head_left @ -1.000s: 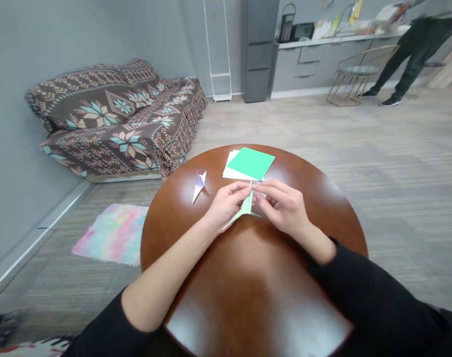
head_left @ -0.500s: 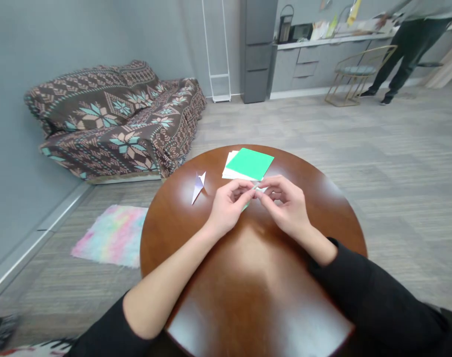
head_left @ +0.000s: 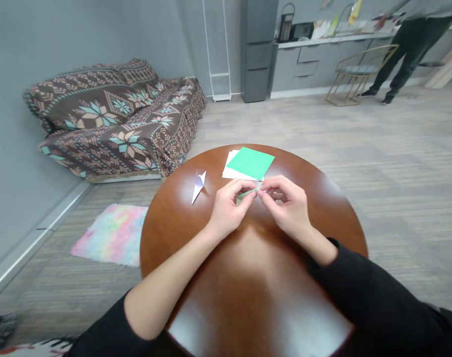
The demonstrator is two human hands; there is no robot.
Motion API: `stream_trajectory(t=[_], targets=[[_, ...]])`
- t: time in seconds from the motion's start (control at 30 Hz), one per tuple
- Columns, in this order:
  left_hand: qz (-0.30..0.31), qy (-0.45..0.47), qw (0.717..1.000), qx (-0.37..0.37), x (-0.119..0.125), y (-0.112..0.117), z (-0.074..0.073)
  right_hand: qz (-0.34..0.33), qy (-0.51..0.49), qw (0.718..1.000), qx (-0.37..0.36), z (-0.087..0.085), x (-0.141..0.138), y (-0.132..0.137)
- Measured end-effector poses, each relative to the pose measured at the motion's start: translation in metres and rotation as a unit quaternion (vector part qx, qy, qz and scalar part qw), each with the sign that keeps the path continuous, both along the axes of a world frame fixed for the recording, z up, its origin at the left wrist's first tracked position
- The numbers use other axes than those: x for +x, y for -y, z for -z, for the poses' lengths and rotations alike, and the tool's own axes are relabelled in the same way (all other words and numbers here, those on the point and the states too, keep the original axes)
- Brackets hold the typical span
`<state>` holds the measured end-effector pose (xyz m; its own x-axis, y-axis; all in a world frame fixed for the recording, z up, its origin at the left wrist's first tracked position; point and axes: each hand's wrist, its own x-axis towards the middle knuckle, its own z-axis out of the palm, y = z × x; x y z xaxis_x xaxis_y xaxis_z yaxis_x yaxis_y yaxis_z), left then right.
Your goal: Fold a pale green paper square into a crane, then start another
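Observation:
Between my fingertips is a small piece of folded light-green paper (head_left: 247, 193), mostly covered by the fingers. My left hand (head_left: 231, 202) pinches it from the left. From the right, my right hand (head_left: 285, 201) pinches its other end, and the fingertips of both hands nearly meet. Just beyond them lies a bright green paper sheet (head_left: 251, 163) on top of several white sheets (head_left: 229, 172). To the left of my left hand, a folded white and pale purple paper figure (head_left: 198, 187) rests on the round brown table (head_left: 248, 297).
A sofa (head_left: 118, 119) with a patterned cover stands beyond the table at the left, and a fluffy pastel rug (head_left: 112, 233) lies on the floor. At the back right, a person (head_left: 415, 49) stands by a kitchen counter (head_left: 322, 40) and a gold-framed chair (head_left: 360, 72).
The folded paper has turned slightly between my fingers, and more of its green edge shows by my left thumb. My left fingers have shifted a little; the things on the table are unmoved.

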<state>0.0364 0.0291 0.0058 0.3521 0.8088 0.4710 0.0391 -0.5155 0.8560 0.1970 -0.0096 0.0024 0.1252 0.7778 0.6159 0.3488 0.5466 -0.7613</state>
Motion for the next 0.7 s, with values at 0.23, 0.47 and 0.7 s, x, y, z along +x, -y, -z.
stream_trajectory(t=[0.23, 0.47, 0.7], targets=[[-0.033, -0.033, 0.998, 0.049, -0.0004, 0.0034, -0.0075, 0.008, -0.002, 1.000, -0.011, -0.0016, -0.0012, 0.0015], [-0.022, -0.017, 0.999, 0.026, -0.0002, 0.0030, -0.0026, 0.017, -0.009, 1.000, 0.006, 0.0003, -0.0009, 0.0011], [0.026, -0.021, 0.999, -0.010, -0.0045, -0.0019, -0.0055, -0.004, 0.004, 1.000, 0.006, -0.0002, 0.0040, 0.0009]])
